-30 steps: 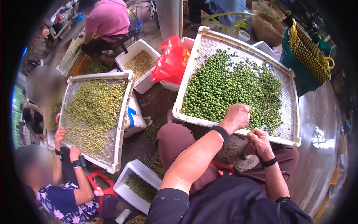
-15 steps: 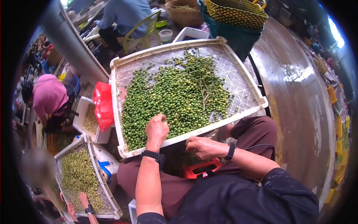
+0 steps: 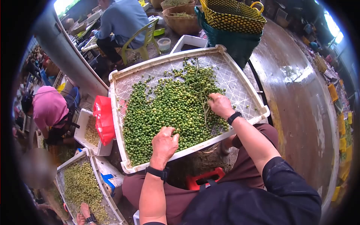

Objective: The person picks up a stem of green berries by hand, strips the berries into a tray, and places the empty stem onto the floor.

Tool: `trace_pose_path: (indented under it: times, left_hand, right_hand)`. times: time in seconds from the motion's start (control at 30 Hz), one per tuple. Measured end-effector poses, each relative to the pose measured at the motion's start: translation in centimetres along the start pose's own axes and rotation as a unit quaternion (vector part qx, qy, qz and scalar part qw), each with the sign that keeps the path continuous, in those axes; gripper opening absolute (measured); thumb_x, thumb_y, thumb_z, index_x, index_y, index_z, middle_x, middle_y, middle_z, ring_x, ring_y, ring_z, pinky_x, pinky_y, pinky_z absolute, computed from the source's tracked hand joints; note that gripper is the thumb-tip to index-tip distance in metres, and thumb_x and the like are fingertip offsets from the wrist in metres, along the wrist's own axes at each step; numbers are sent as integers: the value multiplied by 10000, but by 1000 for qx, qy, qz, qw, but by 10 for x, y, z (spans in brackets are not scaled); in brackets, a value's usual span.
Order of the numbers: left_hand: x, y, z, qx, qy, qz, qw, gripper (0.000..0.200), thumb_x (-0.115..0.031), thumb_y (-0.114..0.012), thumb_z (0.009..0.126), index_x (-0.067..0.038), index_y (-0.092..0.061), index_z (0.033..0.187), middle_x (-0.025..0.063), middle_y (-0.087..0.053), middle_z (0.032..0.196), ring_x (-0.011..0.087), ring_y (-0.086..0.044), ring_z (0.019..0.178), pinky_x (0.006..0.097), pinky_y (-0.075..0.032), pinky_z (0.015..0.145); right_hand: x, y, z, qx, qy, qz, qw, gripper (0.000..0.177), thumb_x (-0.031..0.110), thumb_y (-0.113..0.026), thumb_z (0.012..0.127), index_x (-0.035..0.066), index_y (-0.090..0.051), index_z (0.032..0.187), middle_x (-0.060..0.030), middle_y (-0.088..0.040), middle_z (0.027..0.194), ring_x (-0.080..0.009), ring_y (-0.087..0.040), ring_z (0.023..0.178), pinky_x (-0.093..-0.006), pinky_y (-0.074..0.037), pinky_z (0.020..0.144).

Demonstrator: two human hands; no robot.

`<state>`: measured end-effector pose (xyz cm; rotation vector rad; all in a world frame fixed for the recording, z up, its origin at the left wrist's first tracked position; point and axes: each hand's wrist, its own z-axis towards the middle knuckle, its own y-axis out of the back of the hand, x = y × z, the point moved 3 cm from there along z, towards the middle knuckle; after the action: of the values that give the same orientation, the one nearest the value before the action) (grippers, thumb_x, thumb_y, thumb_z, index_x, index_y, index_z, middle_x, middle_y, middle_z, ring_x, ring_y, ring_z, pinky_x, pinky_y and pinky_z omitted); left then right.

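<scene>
A white mesh tray (image 3: 242, 71) with a raised rim lies across my lap, heaped with small round green and yellowish fruits (image 3: 165, 108). Over the near side of the heap is my left hand (image 3: 165, 144), its fingers curled inward; what lies between its fingertips, if anything, is too small to make out. My right hand (image 3: 221, 105) reaches over the right side of the tray. Its closed fingertips are at the thin green stems (image 3: 204, 107) lying on the fruits. Both wrists wear dark bands.
At lower left another person's hands (image 3: 84, 213) work over a second tray (image 3: 98, 176) of paler fruits. A red bag (image 3: 104, 119) and white box (image 3: 83, 125) flank my tray. Beyond it stand a woven basket (image 3: 234, 18) and a seated person (image 3: 123, 24). Wet floor (image 3: 296, 97) lies right.
My right hand has moved from beside the tray's near rim, up and over to the stems. My left hand has shifted slightly right, its fingers loosening a little. The view has tilted slightly.
</scene>
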<state>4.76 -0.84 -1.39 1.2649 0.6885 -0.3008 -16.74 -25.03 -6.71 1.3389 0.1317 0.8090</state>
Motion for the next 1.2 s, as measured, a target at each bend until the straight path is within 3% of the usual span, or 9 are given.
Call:
trace_pose_path:
  times: [0.1,0.2,0.27,0.47,0.63,0.73,0.87,1.03,1.2]
  left_hand:
    - [-2,7,1,13,0,4,1000,204,-180,-718,849,-35,-719,993,148,-701,989,345,-687,915,420,-554,813]
    - [3,10,1,-11,-23,1,1000,201,-200,-714,856,-59,-713,1000,151,-685,979,373,-689,868,456,-561,773]
    - [1,14,3,-23,-16,-2,1000,194,-195,-719,857,-56,-712,991,149,-681,975,376,-689,863,460,-558,764]
    - [-9,25,5,-63,4,-64,996,218,-169,-727,852,-47,-716,1033,157,-696,1010,371,-694,876,439,-563,779]
    - [-20,19,3,-37,51,-328,942,208,-121,-675,978,18,-710,1129,25,-716,991,90,-655,767,249,-539,652]
    - [-30,10,-3,46,79,-432,897,176,-105,-671,977,-8,-725,1114,39,-730,925,94,-663,724,231,-537,652]
    - [-35,-14,-4,100,54,-479,870,275,-44,-675,950,-10,-677,1223,66,-697,1121,116,-684,837,242,-552,696]
    - [-44,-20,12,46,67,-383,920,418,11,-677,925,11,-590,1334,95,-592,1291,165,-688,943,279,-577,767]
    - [-16,-24,17,-36,101,-362,926,311,-27,-646,970,-7,-622,1279,61,-625,1197,133,-676,873,241,-547,695]
  right_hand:
    - [-52,7,34,-52,-172,117,977,303,267,-530,959,40,-731,968,-255,-708,927,-416,-698,884,-473,-561,799]
    - [-80,42,56,-65,-298,342,889,246,249,-659,973,15,-737,971,-25,-650,717,-99,-593,575,-273,-501,525]
    - [-69,75,61,-5,-277,392,877,294,345,-683,983,71,-675,874,24,-596,710,-53,-517,504,-227,-445,475]
    - [-9,132,48,74,-186,393,898,393,413,-666,992,82,-654,781,16,-594,624,-36,-537,539,-219,-428,477]
    - [45,110,14,139,-110,389,904,326,335,-677,995,57,-682,825,37,-569,640,-37,-518,562,-240,-424,503]
    - [68,85,-4,152,-110,439,878,210,232,-734,956,25,-731,919,21,-637,716,-48,-559,594,-256,-449,520]
    - [76,61,-13,56,94,237,965,179,191,-767,898,16,-738,925,-92,-675,824,-193,-648,689,-348,-502,610]
    - [104,98,-7,-74,169,333,925,164,152,-742,913,-9,-738,946,-120,-683,860,-244,-675,748,-352,-535,667]
    - [66,68,4,55,-34,404,913,102,109,-746,915,9,-752,933,-84,-721,850,-125,-666,755,-283,-525,653]
